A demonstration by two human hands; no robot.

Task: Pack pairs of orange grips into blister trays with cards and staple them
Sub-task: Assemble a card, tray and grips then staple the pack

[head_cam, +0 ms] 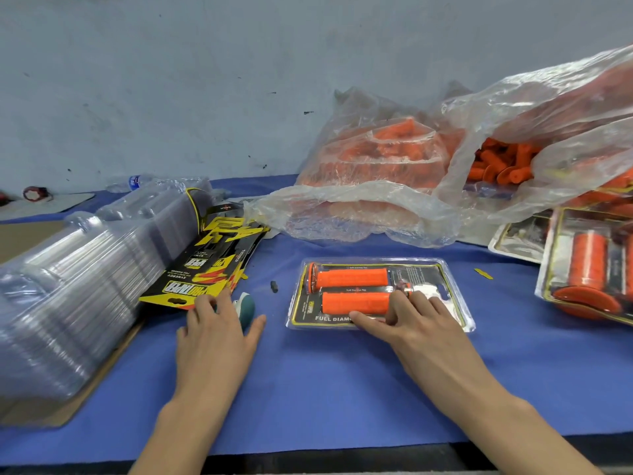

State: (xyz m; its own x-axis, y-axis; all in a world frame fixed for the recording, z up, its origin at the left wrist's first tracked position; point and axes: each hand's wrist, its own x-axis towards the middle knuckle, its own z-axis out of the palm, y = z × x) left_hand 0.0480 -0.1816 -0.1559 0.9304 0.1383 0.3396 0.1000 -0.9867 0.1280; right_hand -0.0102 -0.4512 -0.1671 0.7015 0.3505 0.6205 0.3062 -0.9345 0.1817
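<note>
One blue tabletop (325, 378) carries, at its middle, a clear blister tray (448, 303) under the flat, pressing fingers of the right hand (414, 323), two orange grips (351, 277) inside, while the left hand (215, 337) rests loose-fingered on a teal stapler (247, 308).

Bare tabletop (325, 389) lies open along the near edge. A tray stack (68, 286) blocks the left edge, plastic bags (376, 200) the far-right corner, finished packs (589, 262) the right edge.
</note>
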